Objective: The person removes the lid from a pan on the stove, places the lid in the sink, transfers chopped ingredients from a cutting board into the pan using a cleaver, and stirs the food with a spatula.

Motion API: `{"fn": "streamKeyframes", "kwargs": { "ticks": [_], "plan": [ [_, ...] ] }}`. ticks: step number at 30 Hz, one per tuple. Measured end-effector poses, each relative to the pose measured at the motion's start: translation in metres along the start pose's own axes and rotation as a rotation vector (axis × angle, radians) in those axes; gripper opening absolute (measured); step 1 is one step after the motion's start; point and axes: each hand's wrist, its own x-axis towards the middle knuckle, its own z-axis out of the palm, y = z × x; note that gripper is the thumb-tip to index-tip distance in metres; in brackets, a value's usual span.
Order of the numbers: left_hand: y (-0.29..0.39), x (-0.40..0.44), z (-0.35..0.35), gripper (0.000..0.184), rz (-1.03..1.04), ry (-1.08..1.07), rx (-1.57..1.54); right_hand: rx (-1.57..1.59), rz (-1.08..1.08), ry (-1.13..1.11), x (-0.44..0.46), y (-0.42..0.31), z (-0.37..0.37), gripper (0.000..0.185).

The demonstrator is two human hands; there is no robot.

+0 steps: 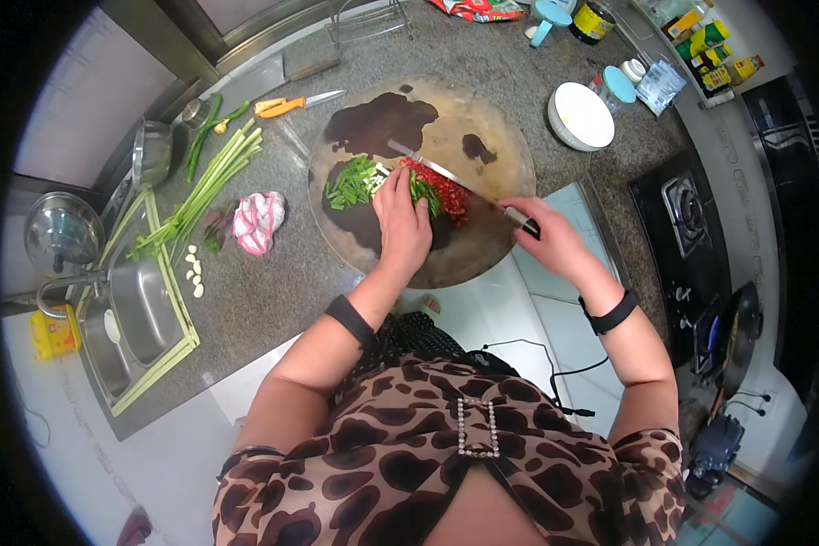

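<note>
A round wooden board (487,118) with dark wet patches lies on the counter. My right hand (548,237) is wrapped round the black handle of a knife (441,170), whose blade points up and left across the board. My left hand (403,218) rests on the board beside the blade, its fingertips near the chopped greens; whether it pinches any is too small to tell. Cut green pieces (350,185) lie left of that hand, and more greens (425,193) lie to its right. Chopped red pepper (448,202) sits in a strip near the blade.
Left of the board are long green stalks (214,187), garlic cloves (195,269), a pink-and-white cloth (258,222), an orange-handled knife (287,107) and a sink (146,309). A white bowl (581,116) stands at the right, with a black stove (687,246) farther right.
</note>
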Motion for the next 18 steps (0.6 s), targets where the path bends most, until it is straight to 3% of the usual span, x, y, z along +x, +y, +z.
{"fn": "streamKeyframes", "kwargs": {
  "ticks": [3, 5, 6, 10, 18],
  "plan": [
    [0.001, 0.005, -0.003, 0.050, 0.029, 0.000, 0.017, 0.195, -0.015, 0.135, -0.006, 0.017, 0.001, 0.042],
    [-0.003, 0.011, -0.003, 0.051, 0.065, -0.013, 0.053, 0.803, 0.395, 0.067, -0.014, 0.014, -0.005, 0.039],
    [-0.005, 0.014, -0.002, 0.052, 0.099, -0.022, 0.087, 0.952, 0.416, 0.111, -0.019, 0.016, -0.001, 0.034],
    [-0.008, 0.022, 0.006, 0.051, 0.115, -0.065, 0.133, 1.215, 0.558, 0.161, -0.042, 0.017, 0.010, 0.024],
    [-0.010, 0.037, 0.015, 0.048, 0.126, -0.064, 0.246, 1.516, 0.611, 0.229, -0.061, 0.014, 0.047, 0.024]
  ]
}}
